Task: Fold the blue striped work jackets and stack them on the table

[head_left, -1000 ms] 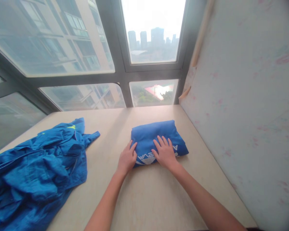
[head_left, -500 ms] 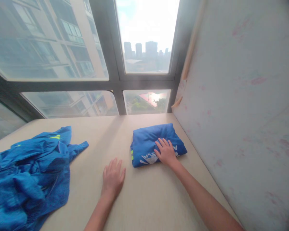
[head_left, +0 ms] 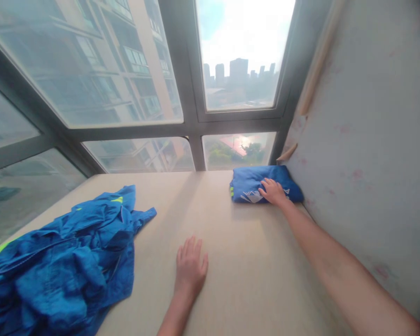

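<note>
A folded blue garment (head_left: 245, 179) with white lettering and a yellow-green edge lies by the window at the right, close to the wall. My right hand (head_left: 273, 191) rests on top of it, palm down with fingers spread. My left hand (head_left: 191, 266) lies flat on the pale tabletop (head_left: 241, 275), fingers a little apart, holding nothing. Left of it, a rumpled blue jacket (head_left: 73, 261) with yellow-green strips is spread out, one sleeve pointing toward the middle.
Grey window frames (head_left: 133, 132) rise along the table's back edge, with buildings and trees outside. A patterned wall (head_left: 364, 154) bounds the right side. Some torn trim (head_left: 287, 153) sticks out at the back right corner.
The folded garment has moved away from me to the back right corner, with my right hand on it. The view has turned left; my left hand still lies on the tabletop.
</note>
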A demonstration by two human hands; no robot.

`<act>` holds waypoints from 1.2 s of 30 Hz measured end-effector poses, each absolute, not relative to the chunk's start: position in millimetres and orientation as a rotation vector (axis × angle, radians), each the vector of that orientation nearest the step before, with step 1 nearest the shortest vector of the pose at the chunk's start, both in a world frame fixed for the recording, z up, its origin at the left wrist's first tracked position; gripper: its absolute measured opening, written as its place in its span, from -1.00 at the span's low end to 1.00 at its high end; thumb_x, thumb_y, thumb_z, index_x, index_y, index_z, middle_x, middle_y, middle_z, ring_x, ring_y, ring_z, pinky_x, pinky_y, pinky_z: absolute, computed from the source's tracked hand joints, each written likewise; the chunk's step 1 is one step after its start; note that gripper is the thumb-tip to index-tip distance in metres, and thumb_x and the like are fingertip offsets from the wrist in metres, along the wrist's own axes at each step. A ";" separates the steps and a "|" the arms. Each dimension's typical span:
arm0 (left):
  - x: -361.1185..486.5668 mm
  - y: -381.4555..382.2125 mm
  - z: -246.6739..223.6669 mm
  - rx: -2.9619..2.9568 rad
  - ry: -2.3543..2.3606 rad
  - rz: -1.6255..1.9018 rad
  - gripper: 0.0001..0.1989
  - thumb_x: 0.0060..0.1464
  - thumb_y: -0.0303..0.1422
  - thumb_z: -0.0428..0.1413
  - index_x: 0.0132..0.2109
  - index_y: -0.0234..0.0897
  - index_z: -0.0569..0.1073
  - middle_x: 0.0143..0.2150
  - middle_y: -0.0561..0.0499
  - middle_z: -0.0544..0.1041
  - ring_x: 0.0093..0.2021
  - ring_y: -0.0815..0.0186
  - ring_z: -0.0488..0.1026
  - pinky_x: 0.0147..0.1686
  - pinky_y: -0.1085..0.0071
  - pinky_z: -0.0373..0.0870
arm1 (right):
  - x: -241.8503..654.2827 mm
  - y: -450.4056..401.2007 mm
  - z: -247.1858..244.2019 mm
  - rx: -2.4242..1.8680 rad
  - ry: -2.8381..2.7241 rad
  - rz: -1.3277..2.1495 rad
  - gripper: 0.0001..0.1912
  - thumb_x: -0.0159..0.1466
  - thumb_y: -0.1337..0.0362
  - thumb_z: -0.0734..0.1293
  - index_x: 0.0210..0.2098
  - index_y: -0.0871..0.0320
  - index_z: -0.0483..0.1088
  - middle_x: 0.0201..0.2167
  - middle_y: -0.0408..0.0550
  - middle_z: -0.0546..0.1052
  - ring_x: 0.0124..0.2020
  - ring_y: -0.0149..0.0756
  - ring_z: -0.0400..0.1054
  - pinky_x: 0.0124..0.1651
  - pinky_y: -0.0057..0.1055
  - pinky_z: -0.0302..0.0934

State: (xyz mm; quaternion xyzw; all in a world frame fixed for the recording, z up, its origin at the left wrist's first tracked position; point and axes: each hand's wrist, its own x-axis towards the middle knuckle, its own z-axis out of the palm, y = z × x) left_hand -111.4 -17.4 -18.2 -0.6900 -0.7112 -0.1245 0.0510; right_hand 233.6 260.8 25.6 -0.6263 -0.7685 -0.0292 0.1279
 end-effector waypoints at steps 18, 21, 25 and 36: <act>-102.7 -26.2 -2.7 -2.155 -2.320 -0.497 -0.52 0.23 -0.25 0.03 0.25 -0.28 0.35 0.35 -0.23 0.28 0.36 0.03 0.13 0.37 0.04 -0.07 | 206.9 51.9 -45.5 -1.938 -2.288 -0.073 -0.46 0.43 0.16 0.05 0.32 0.22 0.22 0.39 0.16 0.16 0.39 0.00 0.00 0.34 -0.05 -0.11; -101.4 -27.8 -0.1 -2.153 -2.322 -0.523 -0.54 0.23 -0.26 0.04 0.24 -0.27 0.37 0.34 -0.22 0.29 0.36 0.05 0.15 0.36 0.05 -0.04 | 215.5 23.2 -51.3 -1.891 -2.310 -0.129 -0.48 0.43 0.21 0.04 0.30 0.20 0.26 0.37 0.14 0.20 0.37 -0.03 0.04 0.34 -0.08 -0.09; -97.1 -33.0 3.1 -2.134 -2.322 -0.542 -0.57 0.22 -0.27 0.06 0.20 -0.26 0.42 0.32 -0.19 0.34 0.34 0.09 0.20 0.34 0.10 0.04 | 225.1 6.4 -55.5 -1.831 -2.305 -0.117 -0.49 0.40 0.26 0.05 0.26 0.13 0.32 0.35 0.10 0.24 0.35 -0.07 0.08 0.32 -0.10 -0.04; -270.0 -120.0 103.8 -1.153 -2.444 -0.538 -0.38 0.20 -0.21 0.03 0.35 -0.37 0.20 0.40 -0.38 0.12 0.38 -0.18 0.02 0.23 -0.14 0.10 | 232.2 6.8 -65.4 -1.725 -2.261 -0.147 -0.50 0.31 0.27 0.12 0.18 0.16 0.40 0.29 0.13 0.32 0.31 -0.05 0.14 0.29 -0.10 0.02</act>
